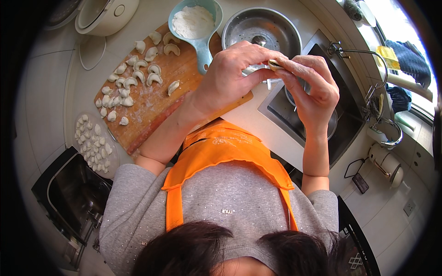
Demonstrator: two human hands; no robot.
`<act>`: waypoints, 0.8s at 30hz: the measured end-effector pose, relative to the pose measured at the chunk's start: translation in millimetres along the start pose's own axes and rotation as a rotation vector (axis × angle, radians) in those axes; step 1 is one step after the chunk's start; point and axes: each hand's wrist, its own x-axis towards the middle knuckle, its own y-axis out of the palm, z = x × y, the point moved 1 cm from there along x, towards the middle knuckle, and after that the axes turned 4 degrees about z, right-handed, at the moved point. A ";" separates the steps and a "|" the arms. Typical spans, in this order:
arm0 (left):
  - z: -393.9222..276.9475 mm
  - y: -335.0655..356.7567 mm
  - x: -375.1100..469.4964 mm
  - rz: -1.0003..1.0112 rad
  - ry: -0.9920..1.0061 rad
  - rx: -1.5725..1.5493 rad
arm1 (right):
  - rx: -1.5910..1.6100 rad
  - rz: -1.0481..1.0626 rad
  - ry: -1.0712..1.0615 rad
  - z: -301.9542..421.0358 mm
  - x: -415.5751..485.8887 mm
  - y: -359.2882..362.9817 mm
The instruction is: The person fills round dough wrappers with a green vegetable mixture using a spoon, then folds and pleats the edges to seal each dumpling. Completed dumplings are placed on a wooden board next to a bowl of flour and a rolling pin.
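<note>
Both my hands meet over the near rim of a steel bowl (264,26). Between the fingertips of my left hand (238,74) and my right hand (310,82) is a small folded dumpling (274,65), its dark filling partly showing. Flour dusts my right fingers. A spoon's metal head (259,40) shows in the bowl; my hands hide the bowl's near part. Left of my left hand, many shaped dumplings (130,82) lie on a floured wooden board (165,93). One dumpling (173,87) lies apart from the rest. A reddish rolling pin (157,124) passes under my left forearm.
A blue long-handled scoop (203,51) of white flour (193,22) stands at the board's far edge. A round tray (115,162) of small dumplings sits at left. To the right are a dark sink (348,114) with a faucet (383,65). A white appliance (107,17) stands far left.
</note>
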 end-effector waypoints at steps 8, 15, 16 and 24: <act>2.0 4.5 -3.6 0.023 -0.109 -0.307 | 0.036 -0.045 0.048 0.0 -3.2 2.9; 3.3 3.9 -6.2 0.025 -0.178 -0.349 | 0.046 -0.069 0.079 -0.6 -1.4 2.9; 3.1 3.1 -5.8 0.038 -0.140 -0.280 | 0.040 -0.054 0.056 -1.1 -0.6 2.5; 2.4 3.9 -6.5 0.047 -0.119 -0.251 | -0.077 -0.081 -0.074 -2.5 -0.2 4.9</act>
